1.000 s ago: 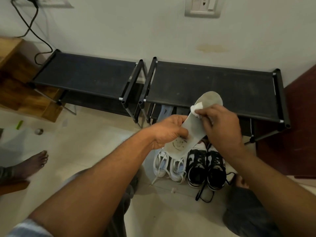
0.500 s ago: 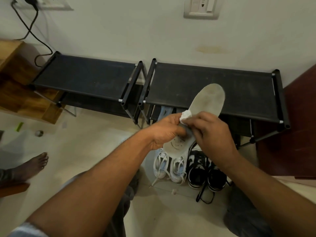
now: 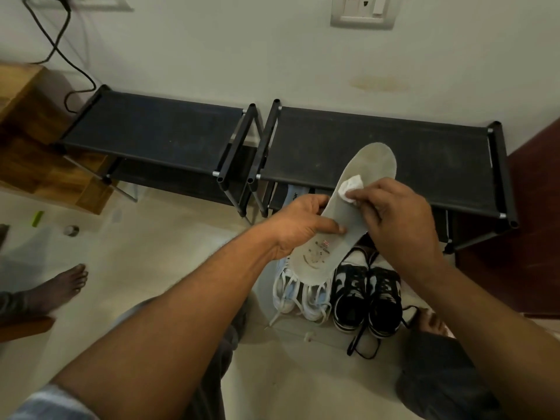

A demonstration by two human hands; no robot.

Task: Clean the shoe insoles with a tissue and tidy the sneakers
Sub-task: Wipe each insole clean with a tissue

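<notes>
My left hand (image 3: 300,225) grips a grey insole (image 3: 372,165) near its heel, thumb laid across the top, so the insole slants up to the right above the shoes. My right hand (image 3: 400,219) pinches a small white tissue (image 3: 350,187) and presses it on the insole's middle, below the toe end. Under the insole, on the floor, stands a pair of white sneakers (image 3: 298,298) with loose laces. Next to them on the right is a black-and-white pair (image 3: 366,294) with a black lace trailing forward.
Two low black shoe racks (image 3: 157,131) (image 3: 439,159) stand side by side against the wall. A wooden cabinet (image 3: 33,125) is at the left, a dark door (image 3: 533,225) at the right. Another person's bare foot (image 3: 65,283) rests on the floor at the left. My knees frame the shoes.
My right hand has slid the tissue up the insole from near the heel toward the middle. The left hand keeps holding the insole, now tilted slightly more to the right.
</notes>
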